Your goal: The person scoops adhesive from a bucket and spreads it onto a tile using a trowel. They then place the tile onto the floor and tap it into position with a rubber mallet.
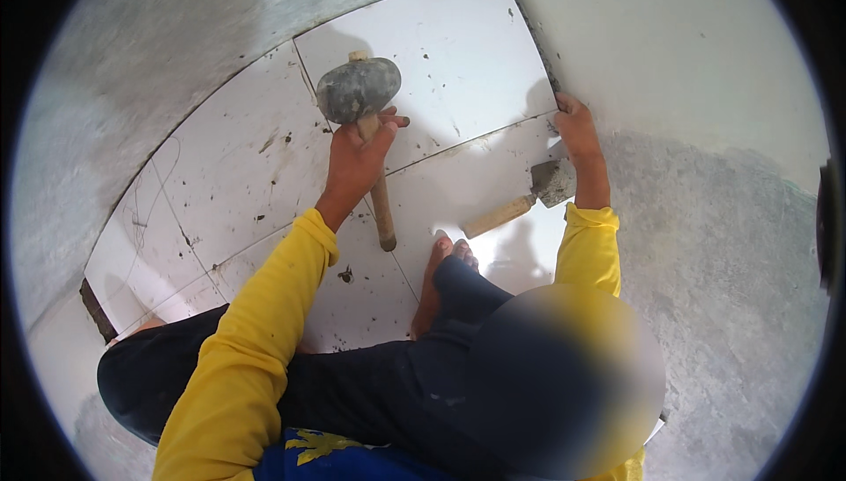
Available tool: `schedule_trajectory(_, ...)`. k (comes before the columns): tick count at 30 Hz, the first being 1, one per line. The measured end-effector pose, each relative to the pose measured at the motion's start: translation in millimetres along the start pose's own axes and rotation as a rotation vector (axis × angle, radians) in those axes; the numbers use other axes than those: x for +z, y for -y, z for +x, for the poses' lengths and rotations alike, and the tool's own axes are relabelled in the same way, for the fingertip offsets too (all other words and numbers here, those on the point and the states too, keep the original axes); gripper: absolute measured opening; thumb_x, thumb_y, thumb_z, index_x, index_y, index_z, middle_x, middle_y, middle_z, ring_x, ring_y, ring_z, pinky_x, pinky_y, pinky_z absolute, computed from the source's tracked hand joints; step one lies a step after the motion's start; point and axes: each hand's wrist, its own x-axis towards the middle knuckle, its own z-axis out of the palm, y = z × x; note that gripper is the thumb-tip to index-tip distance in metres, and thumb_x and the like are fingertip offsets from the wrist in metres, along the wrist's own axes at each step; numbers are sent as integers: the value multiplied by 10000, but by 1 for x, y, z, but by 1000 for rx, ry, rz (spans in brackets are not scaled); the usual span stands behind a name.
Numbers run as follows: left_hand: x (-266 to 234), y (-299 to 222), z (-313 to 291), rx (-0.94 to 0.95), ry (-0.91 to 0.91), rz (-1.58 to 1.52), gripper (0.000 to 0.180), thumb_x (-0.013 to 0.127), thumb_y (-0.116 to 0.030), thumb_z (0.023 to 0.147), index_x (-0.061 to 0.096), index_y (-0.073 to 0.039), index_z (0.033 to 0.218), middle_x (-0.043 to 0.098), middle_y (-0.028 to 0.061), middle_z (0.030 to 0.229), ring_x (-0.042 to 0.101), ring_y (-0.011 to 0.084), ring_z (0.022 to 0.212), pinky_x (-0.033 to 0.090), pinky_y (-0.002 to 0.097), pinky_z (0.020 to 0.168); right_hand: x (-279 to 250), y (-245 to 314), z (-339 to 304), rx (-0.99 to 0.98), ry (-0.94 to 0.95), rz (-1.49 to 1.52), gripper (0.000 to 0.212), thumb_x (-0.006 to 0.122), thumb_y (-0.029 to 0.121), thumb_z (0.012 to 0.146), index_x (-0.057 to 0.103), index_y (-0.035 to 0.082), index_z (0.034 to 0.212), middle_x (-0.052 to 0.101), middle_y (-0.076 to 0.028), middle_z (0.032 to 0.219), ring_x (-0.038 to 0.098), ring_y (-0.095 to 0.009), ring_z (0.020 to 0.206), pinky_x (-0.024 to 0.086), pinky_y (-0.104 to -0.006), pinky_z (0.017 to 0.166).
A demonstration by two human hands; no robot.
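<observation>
My left hand (351,168) is wrapped round the upper handle of a rubber mallet (357,91). Its dark grey head is held over the white floor tiles (441,49), and the wooden handle slants down below my fist. At the right, my right hand (579,136) is closed at the corner of a large tile, against the wall. Whatever those fingers hold, if anything, is hidden. Just below that hand lies a trowel (499,216), its wooden handle toward my foot and its mortar-smeared blade partly behind my wrist.
Grey plastered walls border the tiles, at the far left (159,49) and right (696,243). A narrow gap (539,40) runs along the right tile edge. Mortar crumbs (346,276) dot the tiles, and thin string or wire (163,183) lies at left. My bare foot (430,283) rests nearby.
</observation>
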Motion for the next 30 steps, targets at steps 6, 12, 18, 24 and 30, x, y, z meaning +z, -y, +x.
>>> schedule_trajectory(6,1,5,-1,-72,44,-34,258,632,-137,1028,748,36,1180,775,141,1245,611,256,1384,411,436,1224,-6,-1,17,21,8,-64,535,461,-43,927,564,-142,1443,715,-219,1339,684,-256,1232,507,-328,1074)
schedule_trajectory(12,-2,5,-8,-90,22,12,274,643,-176,1016,766,26,1155,755,157,1281,658,253,1282,463,399,1141,-7,0,15,-54,3,-191,487,491,7,946,627,-67,1407,757,-237,1271,724,-332,1209,538,-391,1053)
schedule_trajectory(18,-5,7,-4,-82,9,-2,290,648,-194,1014,749,29,1168,766,145,1253,689,228,1196,489,361,1092,-3,23,1,-306,-132,-524,509,489,23,975,513,-53,1478,667,-283,1407,626,-451,1328,484,-502,1138)
schedule_trajectory(24,-1,9,-2,-103,10,26,340,649,-193,1018,678,34,1269,796,111,1174,700,193,1134,513,330,1035,-2,-4,4,-164,-34,-461,532,448,8,984,449,-48,1513,620,-289,1470,578,-434,1398,439,-496,1183)
schedule_trajectory(30,1,9,-2,-157,41,-27,318,642,-172,1022,716,45,1244,742,152,1311,639,229,1298,443,389,1169,-9,-7,11,-130,-21,-243,425,477,70,1015,552,-61,1413,695,-256,1367,656,-384,1308,493,-445,1115)
